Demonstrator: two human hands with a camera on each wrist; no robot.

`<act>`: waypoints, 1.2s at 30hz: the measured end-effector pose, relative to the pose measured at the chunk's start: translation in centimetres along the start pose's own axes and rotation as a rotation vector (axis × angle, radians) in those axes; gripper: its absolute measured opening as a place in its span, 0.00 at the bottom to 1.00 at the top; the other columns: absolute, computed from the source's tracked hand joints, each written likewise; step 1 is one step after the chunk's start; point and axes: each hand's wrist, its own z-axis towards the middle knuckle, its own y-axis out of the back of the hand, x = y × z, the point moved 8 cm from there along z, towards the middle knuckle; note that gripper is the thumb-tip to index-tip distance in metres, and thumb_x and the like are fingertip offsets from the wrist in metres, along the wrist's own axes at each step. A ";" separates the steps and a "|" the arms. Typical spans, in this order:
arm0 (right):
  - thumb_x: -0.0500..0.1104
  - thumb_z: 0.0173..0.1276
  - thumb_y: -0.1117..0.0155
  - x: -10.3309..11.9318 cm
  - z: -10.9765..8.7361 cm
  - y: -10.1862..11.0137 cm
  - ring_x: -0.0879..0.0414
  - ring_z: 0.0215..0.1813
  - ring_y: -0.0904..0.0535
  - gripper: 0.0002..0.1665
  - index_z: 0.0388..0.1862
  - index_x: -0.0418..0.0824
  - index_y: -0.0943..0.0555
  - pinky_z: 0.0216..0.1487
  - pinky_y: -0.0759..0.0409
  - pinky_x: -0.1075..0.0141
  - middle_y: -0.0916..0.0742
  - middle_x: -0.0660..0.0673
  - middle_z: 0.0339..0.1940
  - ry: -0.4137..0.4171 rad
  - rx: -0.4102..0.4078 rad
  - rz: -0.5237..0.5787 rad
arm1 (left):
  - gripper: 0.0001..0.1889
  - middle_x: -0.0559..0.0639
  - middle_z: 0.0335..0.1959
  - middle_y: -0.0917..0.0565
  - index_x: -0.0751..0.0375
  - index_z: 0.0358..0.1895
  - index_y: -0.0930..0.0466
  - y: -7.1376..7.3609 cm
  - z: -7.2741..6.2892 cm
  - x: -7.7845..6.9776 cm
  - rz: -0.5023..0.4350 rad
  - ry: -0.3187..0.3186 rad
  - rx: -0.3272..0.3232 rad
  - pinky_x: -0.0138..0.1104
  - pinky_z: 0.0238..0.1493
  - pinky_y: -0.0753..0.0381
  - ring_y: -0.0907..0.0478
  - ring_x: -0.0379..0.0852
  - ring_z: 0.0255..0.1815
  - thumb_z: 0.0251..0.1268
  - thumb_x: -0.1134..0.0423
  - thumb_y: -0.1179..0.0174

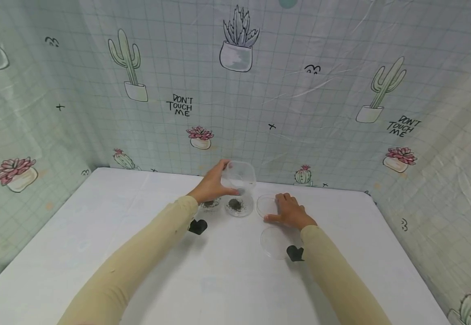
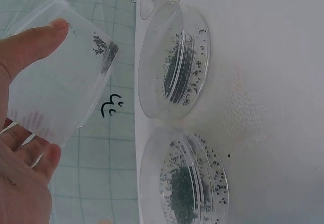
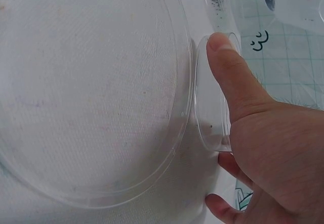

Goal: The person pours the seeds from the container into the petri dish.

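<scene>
My left hand [image 1: 211, 185] grips a clear plastic box [image 2: 55, 77] between thumb and fingers, tilted above the table. Dark granules lie in one corner of it. Below it, one round clear petri dish [image 1: 239, 207] holds a heap of dark granules. Another petri dish [image 2: 185, 193] with granules stands to its left, partly behind my left hand in the head view. My right hand [image 1: 291, 212] holds a third clear dish [image 3: 210, 97] at its edge, thumb at the near rim and fingers at the far side. No heap of granules shows in that dish.
Nearer me lies a larger-looking clear round dish [image 1: 274, 243], close to my right wrist. Black heart-shaped pieces [image 1: 198, 226] show beside both cuffs. The white table [image 1: 219, 280] meets a cactus-print curtain [image 1: 276, 104] behind the dishes. Stray granules dot the tabletop.
</scene>
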 end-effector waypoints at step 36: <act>0.67 0.53 0.30 -0.1 0.3 -0.1 0.38 0.71 0.37 0.58 0.72 0.36 0.40 0.67 0.39 0.32 0.30 0.34 0.69 0.014 -0.023 -0.015 | 0.52 0.51 0.74 0.38 0.50 0.74 0.46 -1.5 0.9 -2.2 0.111 -0.100 -0.031 0.47 0.74 0.38 0.40 0.52 0.74 0.46 0.58 0.23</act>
